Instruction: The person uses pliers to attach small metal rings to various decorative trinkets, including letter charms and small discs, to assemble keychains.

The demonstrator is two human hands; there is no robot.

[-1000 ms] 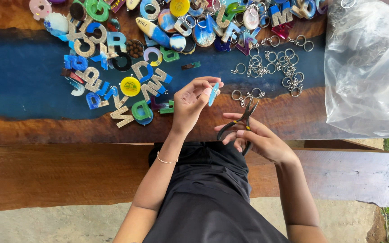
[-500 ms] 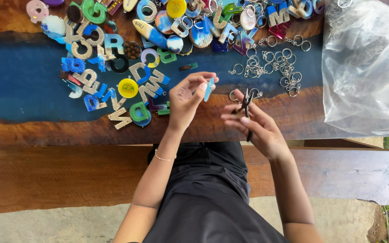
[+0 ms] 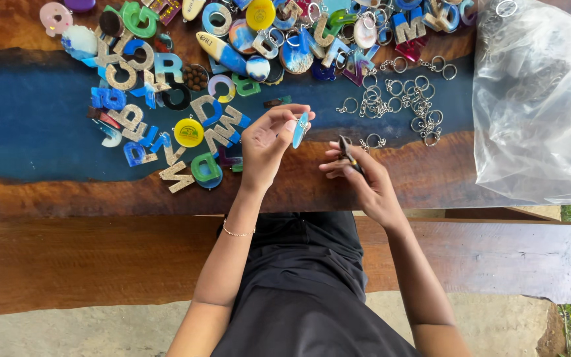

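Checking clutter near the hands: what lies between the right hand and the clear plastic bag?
In the head view, only bare brown wood of the table lies between the right hand and the clear plastic bag. The loose metal key rings sit farther up, on the blue strip.

The table [image 3: 431, 178] is polished brown wood with a glossy blue resin band down its middle. The letter charms [image 3: 166, 112] look like smooth, shiny resin, some with glitter. The key rings [image 3: 404, 99] are bright metal. The bag [image 3: 536, 106] is thin, crinkled clear plastic. The pliers [image 3: 350, 153] have dark matt handles.
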